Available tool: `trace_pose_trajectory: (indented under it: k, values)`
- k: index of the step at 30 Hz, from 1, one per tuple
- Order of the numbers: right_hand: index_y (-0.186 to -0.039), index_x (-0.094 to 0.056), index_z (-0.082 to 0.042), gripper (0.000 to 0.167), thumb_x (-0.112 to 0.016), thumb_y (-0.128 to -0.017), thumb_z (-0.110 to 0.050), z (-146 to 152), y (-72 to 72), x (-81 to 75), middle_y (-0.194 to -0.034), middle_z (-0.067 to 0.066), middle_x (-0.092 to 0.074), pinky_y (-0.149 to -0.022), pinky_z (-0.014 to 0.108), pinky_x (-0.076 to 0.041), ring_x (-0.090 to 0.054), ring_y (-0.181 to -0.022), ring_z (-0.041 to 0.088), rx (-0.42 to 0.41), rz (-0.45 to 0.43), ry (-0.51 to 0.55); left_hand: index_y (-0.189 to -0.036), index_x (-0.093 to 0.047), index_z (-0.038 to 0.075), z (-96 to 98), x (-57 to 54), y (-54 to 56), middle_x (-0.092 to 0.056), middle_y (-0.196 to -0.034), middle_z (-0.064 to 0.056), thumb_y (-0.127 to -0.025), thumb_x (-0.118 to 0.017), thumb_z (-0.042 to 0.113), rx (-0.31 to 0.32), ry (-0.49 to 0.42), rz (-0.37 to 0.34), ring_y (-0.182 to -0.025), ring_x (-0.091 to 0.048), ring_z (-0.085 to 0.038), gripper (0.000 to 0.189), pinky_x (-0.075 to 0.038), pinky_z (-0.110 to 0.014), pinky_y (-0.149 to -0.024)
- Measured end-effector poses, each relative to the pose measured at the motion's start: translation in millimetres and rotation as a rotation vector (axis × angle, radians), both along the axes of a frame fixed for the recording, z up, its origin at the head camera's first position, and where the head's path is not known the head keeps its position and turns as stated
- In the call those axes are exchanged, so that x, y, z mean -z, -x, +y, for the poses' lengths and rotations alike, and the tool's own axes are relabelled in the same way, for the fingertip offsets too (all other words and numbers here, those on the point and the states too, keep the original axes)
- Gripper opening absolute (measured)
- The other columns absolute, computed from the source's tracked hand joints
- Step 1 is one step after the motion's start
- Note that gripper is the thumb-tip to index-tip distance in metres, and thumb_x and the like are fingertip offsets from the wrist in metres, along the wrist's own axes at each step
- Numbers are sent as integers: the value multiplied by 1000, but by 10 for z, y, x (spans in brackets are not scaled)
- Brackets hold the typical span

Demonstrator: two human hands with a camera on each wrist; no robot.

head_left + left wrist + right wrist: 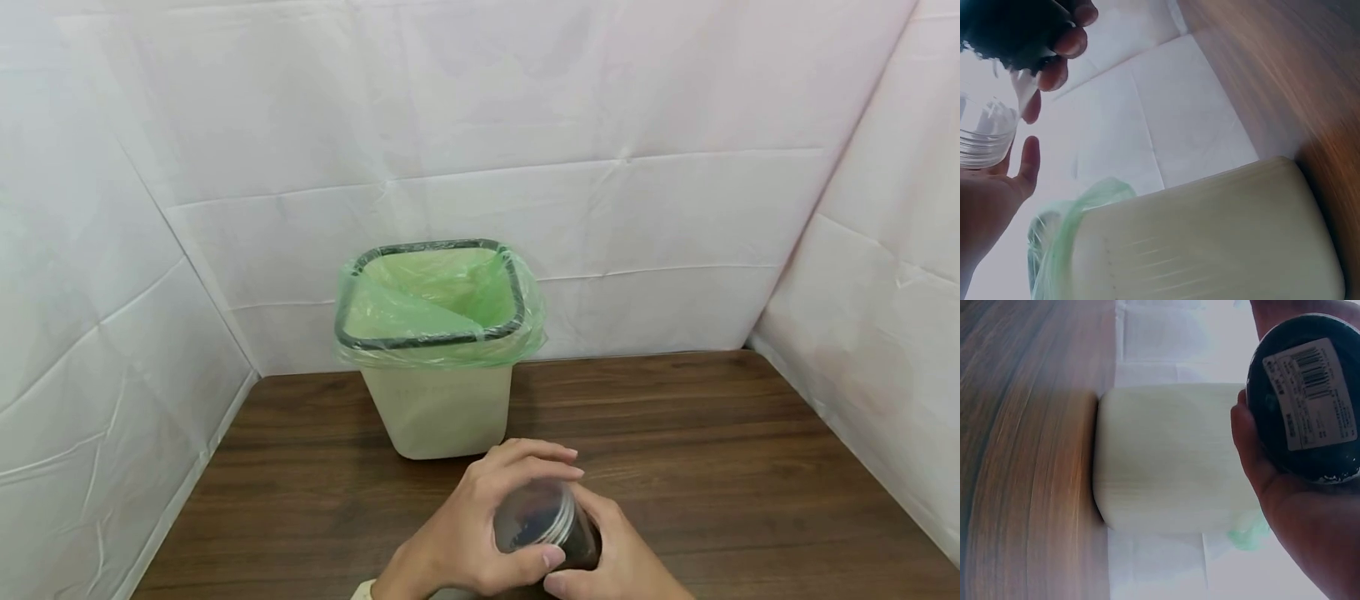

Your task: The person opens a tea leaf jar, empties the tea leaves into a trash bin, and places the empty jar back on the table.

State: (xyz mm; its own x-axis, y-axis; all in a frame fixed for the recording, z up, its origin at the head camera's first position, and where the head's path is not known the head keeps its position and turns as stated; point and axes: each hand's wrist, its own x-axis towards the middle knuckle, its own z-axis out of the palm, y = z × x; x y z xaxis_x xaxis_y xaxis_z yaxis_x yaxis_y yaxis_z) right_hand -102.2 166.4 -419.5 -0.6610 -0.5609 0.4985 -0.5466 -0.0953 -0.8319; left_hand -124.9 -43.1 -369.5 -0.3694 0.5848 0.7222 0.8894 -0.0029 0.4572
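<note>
Near the front of the table, both hands hold a clear plastic jar [531, 518] with dark, crumbly contents. My left hand [468, 521] curls its thumb and fingers round the ribbed clear end, which looks like the lid. Around the jar's dark-filled body, my right hand [626, 554] grips with thumb and fingers. Seen from the left wrist, the jar [1013, 31] is tilted, and its dark contents lie toward the right hand's end. A white barcode label [1313, 394] is stuck on the jar's base in the right wrist view.
Behind the hands stands a pale bin [442, 408], lined with a green plastic bag [495, 287] held by a dark rim frame [427, 340]. The dark wooden table [712, 467] has white cloth walls [480, 125] at its back and sides.
</note>
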Motion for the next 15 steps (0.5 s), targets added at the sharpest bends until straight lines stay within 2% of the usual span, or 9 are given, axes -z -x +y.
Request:
trace_pose_trajectory:
  k: [3, 5, 10, 15]
  values:
    - [-136, -51, 4, 50, -65, -89, -8, 11, 19, 35, -116, 17, -67, -89, 37, -55, -67, -101, 25, -133, -87, 95, -134, -60, 11, 10, -19, 14, -57, -139, -7, -90, -67, 30, 31, -14, 39, -126, -55, -21, 48, -48, -34, -100]
    - [-132, -51, 6, 45, -61, -91, -9, 13, 42, 59, -113, 18, -66, -87, 38, -56, -66, -99, 24, -187, -100, 132, -132, -61, 9, 27, -32, 19, -59, -136, -8, -91, -66, 28, 51, -31, 61, -124, -57, -21, 46, -49, -32, -99]
    - [-128, -52, 8, 43, -55, -91, -14, 11, 96, 89, -110, 16, -67, -83, 39, -56, -66, -96, 24, -228, -47, 139, -127, -63, 5, 78, -52, 21, -64, -124, -8, -91, -65, 25, 68, -86, 88, -115, -62, -17, 41, -53, -30, -92]
    - [-126, -53, 8, 41, -53, -93, -15, 11, 96, 94, -109, 15, -67, -82, 40, -57, -67, -95, 24, -242, -64, 137, -121, -64, 4, 89, -53, 13, -64, -118, -9, -90, -67, 23, 64, -114, 76, -110, -64, -17, 37, -54, -28, -88]
